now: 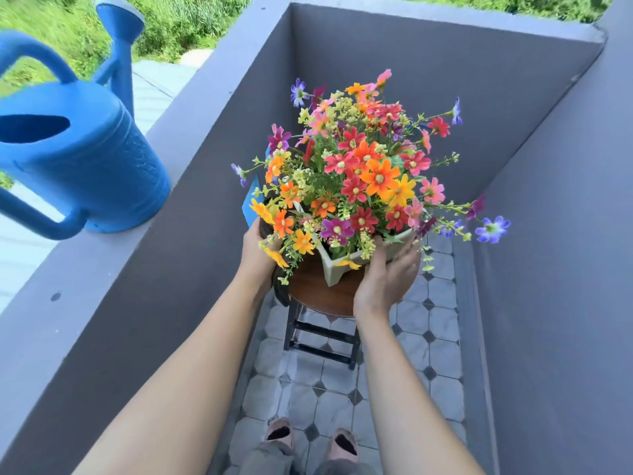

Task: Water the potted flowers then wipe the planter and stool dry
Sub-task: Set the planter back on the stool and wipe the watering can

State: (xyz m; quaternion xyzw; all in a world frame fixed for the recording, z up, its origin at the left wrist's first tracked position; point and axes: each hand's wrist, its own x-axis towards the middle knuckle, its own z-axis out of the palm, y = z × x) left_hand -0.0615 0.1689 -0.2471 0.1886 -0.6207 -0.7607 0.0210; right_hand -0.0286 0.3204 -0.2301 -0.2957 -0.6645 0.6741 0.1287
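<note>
Planter [346,265] at centre frame, pale, angular, sitting on the round brown top of a stool [318,293]. Flowers [359,166] spill over it on all sides: red, orange, pink, yellow, purple, too many to count.

Right hand [383,279] lies against the planter's near right wall, palm to it, fingers [404,250] spread wide and flat along the side, tips reaching toward the rim under the blooms. A curled grip is not evident; it presses rather than clasps.

Left hand [257,250] is at the left edge of the stool top, fingers tucked into the low flowers and hidden there. Cannot tell whether they hold the planter, the stool rim or only stems.

Count: one planter, one stool, one watering can [82,156], two hands, two bare forearms, two feet in slippers at bottom centre.

Watering can is blue, standing upright on the grey parapet ledge [113,265] at upper left, well apart from the hands; spout points toward the top of the frame, handle cut off by the left edge.

Hidden or unclear: most of the planter's body behind foliage; far half of the stool top; a blue patch [250,204] behind the flowers at left, not identifiable. Stool legs [322,341] dark, partly behind the right forearm. Tiled floor [442,341] below. Any water on surfaces not discernible.
</note>
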